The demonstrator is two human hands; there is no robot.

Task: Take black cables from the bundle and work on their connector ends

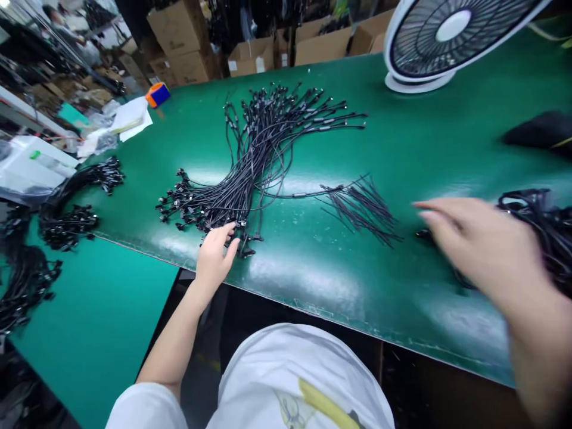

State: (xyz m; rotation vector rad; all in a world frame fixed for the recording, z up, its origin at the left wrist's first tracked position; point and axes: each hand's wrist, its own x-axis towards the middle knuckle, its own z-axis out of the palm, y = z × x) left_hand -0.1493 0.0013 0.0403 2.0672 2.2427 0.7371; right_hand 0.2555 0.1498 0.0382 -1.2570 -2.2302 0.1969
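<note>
My left hand rests at the near ends of a large bundle of black cables, touching the connectors there. Its thumb and forefinger are apart, with no cable visibly gripped between them. On the right, my right hand is blurred, its thumb and fingertips pressed together. A small dark tip shows at those fingers; what it belongs to is unclear. Beneath and beyond that hand lies another heap of black cables, partly hidden by it. Between the hands lies a loose bunch of thin black cable ties.
A white fan stands at the back right, with a dark cloth-like item nearer. More cable bundles lie on the left, near an orange-and-blue tape roll and papers. Cardboard boxes stand behind the green table.
</note>
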